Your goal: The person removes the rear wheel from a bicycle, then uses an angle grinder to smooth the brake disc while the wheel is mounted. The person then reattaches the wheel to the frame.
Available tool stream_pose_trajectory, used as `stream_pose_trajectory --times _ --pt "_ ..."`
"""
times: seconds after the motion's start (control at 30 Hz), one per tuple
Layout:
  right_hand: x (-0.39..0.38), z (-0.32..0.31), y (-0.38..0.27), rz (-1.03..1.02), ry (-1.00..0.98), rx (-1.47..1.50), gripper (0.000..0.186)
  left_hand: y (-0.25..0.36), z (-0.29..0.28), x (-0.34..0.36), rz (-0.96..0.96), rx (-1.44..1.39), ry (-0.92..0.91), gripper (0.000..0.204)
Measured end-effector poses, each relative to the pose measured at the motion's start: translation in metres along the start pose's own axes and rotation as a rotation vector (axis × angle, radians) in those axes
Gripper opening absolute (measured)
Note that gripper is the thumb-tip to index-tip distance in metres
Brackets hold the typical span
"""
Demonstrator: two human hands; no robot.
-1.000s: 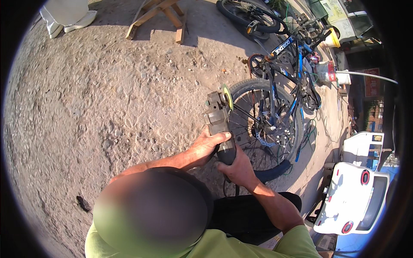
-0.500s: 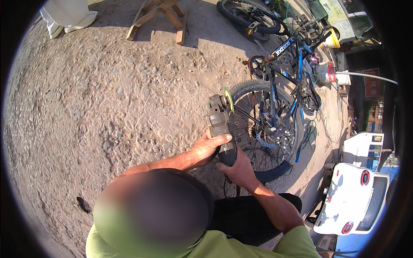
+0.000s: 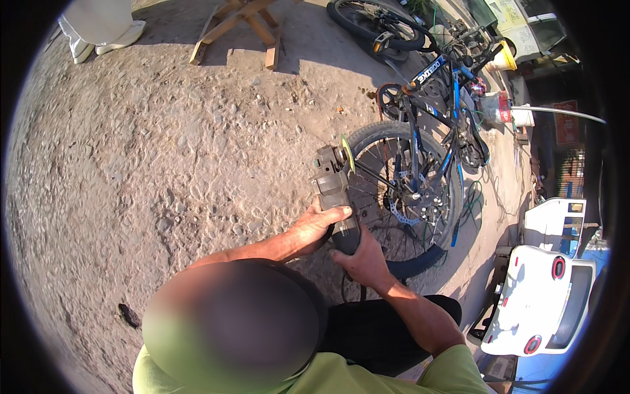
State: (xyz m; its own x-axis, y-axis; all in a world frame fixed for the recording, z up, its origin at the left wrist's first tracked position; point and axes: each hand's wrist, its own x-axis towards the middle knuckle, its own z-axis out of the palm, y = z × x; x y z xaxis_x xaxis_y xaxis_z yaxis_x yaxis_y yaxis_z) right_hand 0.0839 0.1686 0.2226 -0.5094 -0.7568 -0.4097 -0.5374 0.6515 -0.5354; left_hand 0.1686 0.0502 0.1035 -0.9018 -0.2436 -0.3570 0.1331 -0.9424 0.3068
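Both my hands grip a dark grey angle grinder [image 3: 333,189] above the rough ground. My left hand [image 3: 314,228] wraps its body from the left, thumb laid across the top. My right hand [image 3: 365,260] closes round the rear end of its handle. The grinder's yellow-green disc [image 3: 347,154] faces right, at the edge of a bicycle's near wheel [image 3: 398,141]; whether it touches a bar or spoke there I cannot tell. The black and blue bicycle [image 3: 436,108] lies on its side to the right. A cord hangs below my right hand.
A wooden trestle [image 3: 239,26] stands at the far edge, with a person's white shoes [image 3: 121,37] left of it. Beyond the bicycle are a yellow bucket [image 3: 504,58] and a red-and-white container [image 3: 502,106]. A white vehicle [image 3: 528,299] is at the right. Green cord [image 3: 470,200] trails nearby.
The view has shifted very slightly. My hands and the grinder keep almost the same place and grip, beside the wheel.
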Motion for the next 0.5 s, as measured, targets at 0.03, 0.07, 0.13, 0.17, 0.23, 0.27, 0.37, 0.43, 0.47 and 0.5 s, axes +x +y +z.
stream_pose_trajectory --times 0.03,0.07,0.13,0.17,0.23,0.27,0.37,0.43,0.47,0.5 --pt "-0.001 -0.001 -0.001 -0.012 0.001 -0.011 0.079 0.002 0.003 -0.001 0.021 -0.002 -0.012 0.045" --pt "-0.001 -0.001 0.000 -0.008 0.010 -0.016 0.078 0.004 0.007 -0.002 0.042 -0.005 -0.025 0.047" --pt "0.001 -0.001 0.002 -0.008 0.023 -0.027 0.076 0.006 0.009 -0.002 0.068 -0.002 -0.048 0.049" --pt "0.001 -0.001 0.000 -0.008 0.027 -0.021 0.076 0.007 0.008 -0.002 0.072 0.004 -0.058 0.049" --pt "0.000 -0.002 -0.004 -0.008 0.031 -0.011 0.074 0.005 0.004 0.000 0.046 0.002 -0.058 0.049" --pt "0.000 -0.001 -0.004 -0.009 0.029 -0.001 0.074 0.002 0.002 0.001 0.015 -0.005 -0.047 0.050" --pt "-0.002 0.002 0.001 0.001 0.031 0.004 0.074 0.000 0.002 0.001 -0.010 -0.029 -0.036 0.048" --pt "-0.003 0.004 0.005 0.010 0.038 -0.024 0.074 0.002 0.005 -0.002 0.009 -0.033 -0.045 0.046" --pt "-0.002 0.004 0.004 0.005 0.036 -0.007 0.074 0.005 0.006 -0.003 0.026 -0.029 -0.054 0.046" --pt "-0.001 0.003 0.002 -0.001 0.035 0.010 0.075 0.007 0.007 -0.003 0.043 -0.025 -0.063 0.045"
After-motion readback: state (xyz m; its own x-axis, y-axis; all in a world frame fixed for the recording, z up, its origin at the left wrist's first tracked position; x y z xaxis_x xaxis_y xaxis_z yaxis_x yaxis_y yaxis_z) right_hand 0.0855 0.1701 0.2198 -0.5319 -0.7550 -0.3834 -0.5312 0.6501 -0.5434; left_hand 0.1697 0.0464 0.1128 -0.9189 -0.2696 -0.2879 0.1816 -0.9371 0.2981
